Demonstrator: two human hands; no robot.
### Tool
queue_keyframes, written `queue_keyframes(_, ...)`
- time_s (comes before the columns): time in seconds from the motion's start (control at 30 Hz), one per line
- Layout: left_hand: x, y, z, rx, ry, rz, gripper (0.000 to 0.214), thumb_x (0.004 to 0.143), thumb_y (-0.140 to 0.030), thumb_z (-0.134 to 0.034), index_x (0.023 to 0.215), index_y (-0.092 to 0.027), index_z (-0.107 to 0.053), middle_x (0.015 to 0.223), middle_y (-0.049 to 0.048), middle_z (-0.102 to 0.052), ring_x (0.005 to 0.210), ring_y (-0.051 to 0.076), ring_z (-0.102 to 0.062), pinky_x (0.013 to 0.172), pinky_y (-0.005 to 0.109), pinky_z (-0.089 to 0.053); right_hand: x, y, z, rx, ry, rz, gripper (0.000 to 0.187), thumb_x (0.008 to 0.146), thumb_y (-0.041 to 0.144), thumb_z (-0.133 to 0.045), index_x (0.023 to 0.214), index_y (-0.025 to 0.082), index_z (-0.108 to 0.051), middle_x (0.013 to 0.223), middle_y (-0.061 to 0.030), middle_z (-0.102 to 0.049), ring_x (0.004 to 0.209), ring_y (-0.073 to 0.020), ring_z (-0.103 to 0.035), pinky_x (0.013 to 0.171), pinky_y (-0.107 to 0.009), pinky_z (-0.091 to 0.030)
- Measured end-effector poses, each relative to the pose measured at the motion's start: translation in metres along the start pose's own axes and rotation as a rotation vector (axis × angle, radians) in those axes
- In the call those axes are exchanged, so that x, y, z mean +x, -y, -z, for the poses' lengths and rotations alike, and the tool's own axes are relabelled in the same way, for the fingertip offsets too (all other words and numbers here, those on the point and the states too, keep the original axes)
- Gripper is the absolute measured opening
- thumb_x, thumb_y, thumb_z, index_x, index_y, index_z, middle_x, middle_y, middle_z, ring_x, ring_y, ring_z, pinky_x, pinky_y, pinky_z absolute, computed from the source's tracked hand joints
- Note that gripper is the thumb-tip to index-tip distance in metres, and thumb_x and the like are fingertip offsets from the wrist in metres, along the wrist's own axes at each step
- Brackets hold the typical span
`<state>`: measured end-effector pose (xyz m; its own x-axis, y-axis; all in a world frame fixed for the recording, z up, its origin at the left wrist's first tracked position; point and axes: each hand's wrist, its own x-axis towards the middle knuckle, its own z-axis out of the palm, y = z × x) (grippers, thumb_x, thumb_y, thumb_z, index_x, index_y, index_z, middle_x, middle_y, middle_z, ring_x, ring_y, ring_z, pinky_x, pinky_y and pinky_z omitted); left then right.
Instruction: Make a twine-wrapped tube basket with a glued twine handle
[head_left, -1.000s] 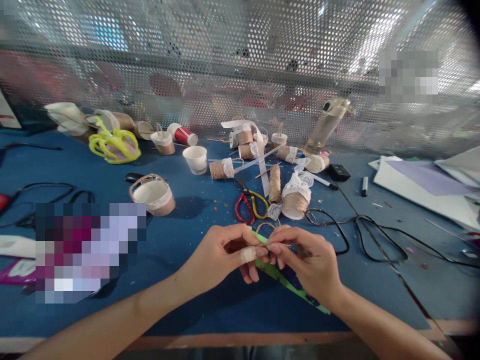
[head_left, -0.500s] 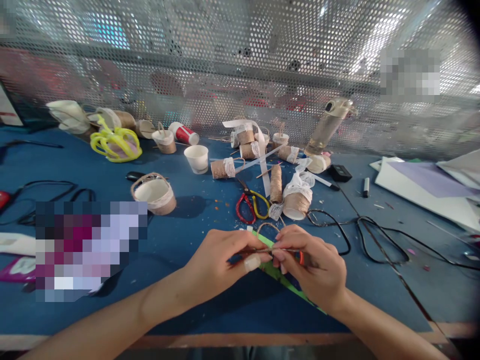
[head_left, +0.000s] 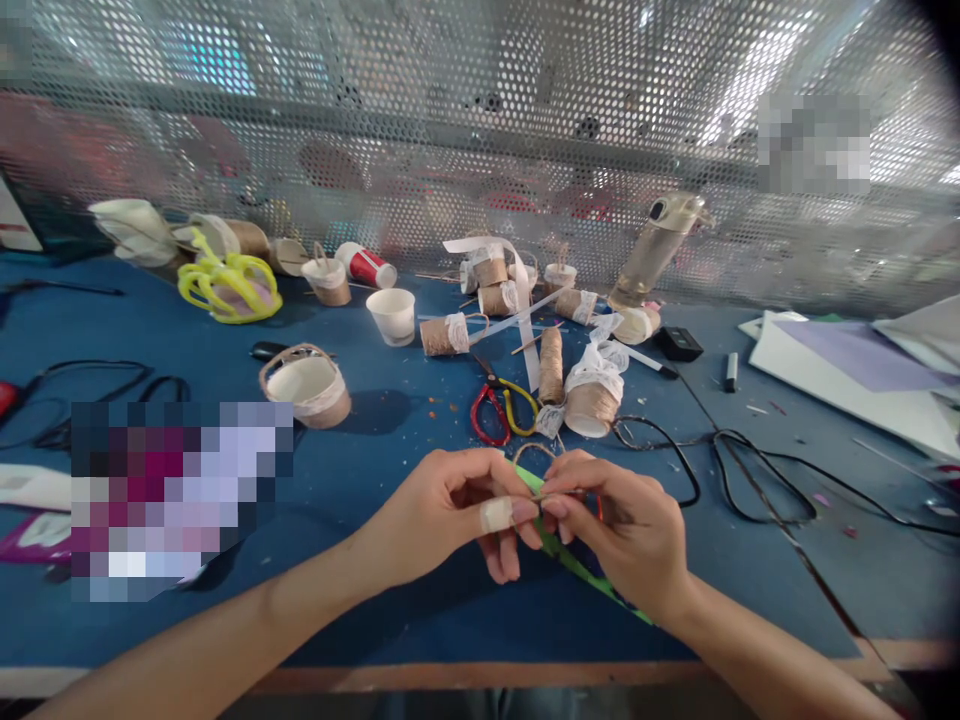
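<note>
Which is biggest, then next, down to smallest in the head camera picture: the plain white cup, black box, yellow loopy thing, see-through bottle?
Largest to smallest:
1. Yellow loopy thing and see-through bottle: too alike to rank.
2. Plain white cup.
3. Black box.

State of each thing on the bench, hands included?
Left hand, pinching thin strand
Right hand, pinching it too
Scissors, lying flat, handles spread
White cup, upright
Red-and-white cup, on its side
Handled basket, upright
Twine-wrapped cup beyond scissors, on its side
Black cable, loosely looped
</note>
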<state>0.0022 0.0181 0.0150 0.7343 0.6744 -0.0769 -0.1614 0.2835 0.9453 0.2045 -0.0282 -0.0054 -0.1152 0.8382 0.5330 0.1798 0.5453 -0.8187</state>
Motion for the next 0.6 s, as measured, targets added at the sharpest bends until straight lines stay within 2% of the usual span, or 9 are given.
queue_keyframes(0.1, -0.003, 0.002, -0.001, 0.17, -0.066, -0.097, 0.013, 0.091, -0.023, -0.07, 0.083, -0.014, -0.065, 0.072, 0.0011, -0.075, 0.055, 0.012, -0.073, 0.053, 0.019, -0.06, -0.002, 0.0, 0.0, 0.023, 0.008, -0.015, 0.015, 0.09, 0.011, -0.07, 0.098, 0.023, -0.069, 0.071, 0.0027, -0.066, 0.053, -0.0097, -0.061, 0.055, -0.025, -0.051)
queue_keyframes(0.2, -0.007, 0.006, 0.001, 0.61, -0.174, -0.373, 0.001, 0.09, -0.016, -0.069, 0.09, -0.015, -0.07, 0.072, 0.0005, -0.076, 0.062, 0.013, -0.075, 0.061, 0.016, -0.058, -0.003, -0.001, -0.001, 0.019, 0.006, -0.015, 0.017, 0.09, 0.009, -0.069, 0.099, 0.023, -0.069, 0.072, 0.0019, -0.068, 0.056, -0.0109, -0.063, 0.056, -0.026, -0.051)
queue_keyframes(0.23, -0.007, 0.007, 0.002, 0.738, -0.197, -0.478, 0.005, 0.088, -0.013, -0.069, 0.093, -0.016, -0.07, 0.074, 0.0006, -0.077, 0.066, 0.013, -0.076, 0.064, 0.016, -0.057, -0.003, -0.002, -0.001, 0.007, 0.0, -0.001, 0.018, 0.09, 0.008, -0.069, 0.099, 0.023, -0.069, 0.072, 0.0018, -0.068, 0.058, -0.0114, -0.063, 0.058, -0.027, -0.052)
queue_keyframes(0.3, -0.007, 0.007, 0.005, 0.839, -0.169, -0.582, 0.011, 0.088, -0.01, -0.069, 0.097, -0.017, -0.07, 0.079, 0.0011, -0.078, 0.071, 0.014, -0.076, 0.067, 0.016, -0.056, -0.003, -0.003, -0.001, -0.024, -0.008, 0.039, 0.019, 0.089, 0.007, -0.07, 0.1, 0.023, -0.07, 0.071, 0.0018, -0.07, 0.062, -0.013, -0.064, 0.065, -0.03, -0.054)
queue_keyframes(0.37, -0.006, 0.005, 0.006, 0.718, -0.06, -0.484, 0.008, 0.093, -0.013, -0.065, 0.099, -0.016, -0.069, 0.08, 0.0016, -0.078, 0.067, 0.012, -0.075, 0.066, 0.016, -0.056, -0.003, -0.003, -0.001, -0.055, -0.009, 0.087, 0.02, 0.089, 0.007, -0.07, 0.101, 0.023, -0.07, 0.066, 0.0023, -0.069, 0.067, -0.0154, -0.065, 0.074, -0.035, -0.055)
queue_keyframes(0.47, -0.003, 0.0, 0.006, 0.382, 0.083, -0.206, 0.016, 0.101, -0.021, -0.054, 0.099, -0.015, -0.068, 0.079, 0.0036, -0.077, 0.058, 0.01, -0.073, 0.058, 0.016, -0.056, -0.001, -0.004, 0.0, -0.08, -0.004, 0.151, 0.018, 0.089, 0.009, -0.07, 0.101, 0.022, -0.071, 0.06, 0.0026, -0.067, 0.072, -0.0185, -0.066, 0.079, -0.039, -0.055)
queue_keyframes(0.6, -0.001, -0.003, 0.005, 0.041, 0.196, -0.013, 0.013, 0.097, -0.022, -0.061, 0.09, -0.012, -0.066, 0.08, 0.0067, -0.079, 0.051, 0.011, -0.071, 0.055, 0.018, -0.057, 0.002, -0.003, 0.0, -0.074, 0.003, 0.199, 0.013, 0.09, 0.013, -0.071, 0.099, 0.022, -0.071, 0.065, 0.0001, -0.07, 0.072, -0.0191, -0.067, 0.077, -0.039, -0.057)
